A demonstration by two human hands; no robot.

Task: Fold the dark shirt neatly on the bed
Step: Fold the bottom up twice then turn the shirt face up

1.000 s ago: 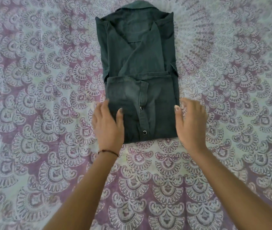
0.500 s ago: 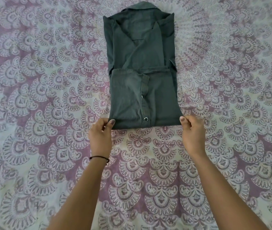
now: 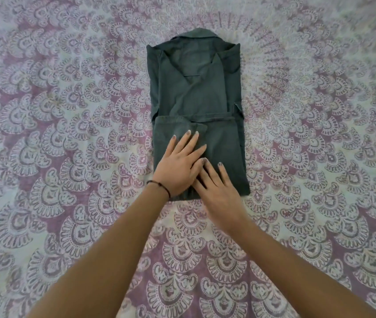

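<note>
The dark green shirt [image 3: 196, 92] lies on the bed as a narrow upright rectangle, collar at the far end, sleeves tucked in and the bottom part folded up over the lower half. My left hand [image 3: 180, 164] rests flat on that lower fold, fingers spread and pointing away from me. My right hand [image 3: 217, 189] lies flat beside it at the near edge, its fingertips touching the left hand's thumb. Neither hand grips the cloth. The hands hide the shirt's snap buttons.
The bedspread [image 3: 67, 134] is pale with a purple mandala pattern and fills the whole view around the shirt. A thin dark band sits on my left wrist [image 3: 159, 185].
Both hands left the shirt's near corners and moved inward onto the lower fold, now lying flat on it. The view shifted so the shirt sits lower in the picture.
</note>
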